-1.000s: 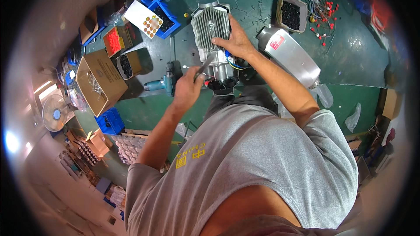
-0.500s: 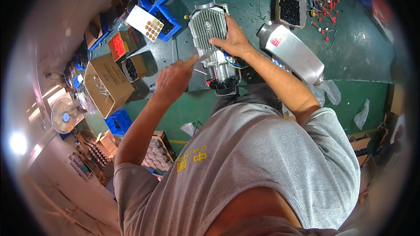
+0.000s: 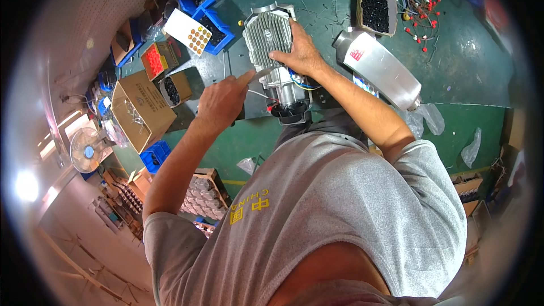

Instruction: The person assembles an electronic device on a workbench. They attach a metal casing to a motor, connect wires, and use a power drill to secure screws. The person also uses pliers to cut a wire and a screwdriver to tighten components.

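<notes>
A finned silver metal housing (image 3: 266, 39) stands at the bench's near edge, with a black round part (image 3: 290, 114) at its lower end. My right hand (image 3: 305, 54) grips its right side, thumb across the fins and fingers over the far edge. In my left hand (image 3: 220, 102), closed with the forefinger stretched along it, is a knife with a flat metal blade (image 3: 264, 72). The blade reaches the housing's left side, just below the fins; whether its edge touches is too small to tell. Blue and yellow wires (image 3: 306, 85) come out beneath my right wrist.
A silver canister (image 3: 385, 71) lies to the right, near a box of black parts (image 3: 375, 14) and red-tipped wires (image 3: 419, 17). Blue bins (image 3: 218, 37), a sticker sheet (image 3: 186, 29) and a cardboard box (image 3: 144, 107) stand at the left. Thin bent rods (image 3: 331, 0) lie behind.
Both hands keep their hold. The left hand and blade have shifted very slightly left, and the housing appears a few pixels further left too.
</notes>
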Demonstrator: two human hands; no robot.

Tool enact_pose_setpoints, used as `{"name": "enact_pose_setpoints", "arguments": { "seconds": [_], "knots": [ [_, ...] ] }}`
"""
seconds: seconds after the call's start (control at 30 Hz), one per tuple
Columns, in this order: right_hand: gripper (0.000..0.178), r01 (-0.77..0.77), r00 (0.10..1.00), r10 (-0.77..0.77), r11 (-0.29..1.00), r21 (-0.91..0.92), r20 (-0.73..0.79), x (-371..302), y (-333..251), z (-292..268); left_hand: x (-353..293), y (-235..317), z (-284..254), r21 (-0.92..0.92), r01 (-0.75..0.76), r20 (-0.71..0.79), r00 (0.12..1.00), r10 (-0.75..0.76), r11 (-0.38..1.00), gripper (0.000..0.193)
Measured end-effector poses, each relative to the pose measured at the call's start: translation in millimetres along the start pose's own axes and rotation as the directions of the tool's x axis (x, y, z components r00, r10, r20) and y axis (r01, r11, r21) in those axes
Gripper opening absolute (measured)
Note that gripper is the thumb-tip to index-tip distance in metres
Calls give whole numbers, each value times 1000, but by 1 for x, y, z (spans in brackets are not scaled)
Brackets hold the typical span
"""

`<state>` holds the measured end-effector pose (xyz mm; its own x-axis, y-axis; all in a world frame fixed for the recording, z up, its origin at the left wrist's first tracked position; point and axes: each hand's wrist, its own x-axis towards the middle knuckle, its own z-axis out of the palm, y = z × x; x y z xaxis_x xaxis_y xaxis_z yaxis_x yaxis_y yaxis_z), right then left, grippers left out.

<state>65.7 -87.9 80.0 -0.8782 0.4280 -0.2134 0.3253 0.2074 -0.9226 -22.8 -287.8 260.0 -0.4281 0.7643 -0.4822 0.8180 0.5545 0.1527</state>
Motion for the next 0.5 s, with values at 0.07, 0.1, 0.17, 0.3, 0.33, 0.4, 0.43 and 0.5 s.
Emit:
{"name": "enact_pose_setpoints", "arguments": {
  "seconds": [0.07, 0.1, 0.17, 0.3, 0.33, 0.4, 0.43, 0.5],
  "knots": [
    [117, 11, 1000, -11, 1000, 2, -1, 0, 1, 1, 7, 3, -10, 79, -9, 74, 997, 3, 997, 41],
    [117, 23, 1000, -23, 1000, -3, -10, 1, 3, 3, 10, 4, -13, 120, -17, 110, 994, 3, 993, 41],
    [117, 24, 1000, -24, 1000, -15, -20, 2, 7, 5, 12, 5, -12, 152, -37, 118, 993, 19, 988, 42],
    [117, -2, 1000, 1, 999, -36, -30, 0, 4, 5, 16, 12, -14, 209, -44, 153, 988, 12, 977, 45],
    [118, -4, 999, 2, 999, -40, -33, -1, 4, 5, 17, 15, -16, 224, -34, 169, 986, -5, 974, 47],
    [118, -18, 1000, 17, 999, -46, -21, -2, 3, 4, 17, 23, -20, 256, -13, 198, 979, -40, 966, 50],
    [118, -25, 1000, 25, 998, -50, -16, -2, 2, 3, 19, 26, -23, 269, -19, 218, 975, -42, 963, 52],
    [118, -16, 1000, 16, 999, -33, -22, -3, 1, 2, 22, 32, -30, 294, -29, 256, 965, -49, 955, 56]
  ]
}}
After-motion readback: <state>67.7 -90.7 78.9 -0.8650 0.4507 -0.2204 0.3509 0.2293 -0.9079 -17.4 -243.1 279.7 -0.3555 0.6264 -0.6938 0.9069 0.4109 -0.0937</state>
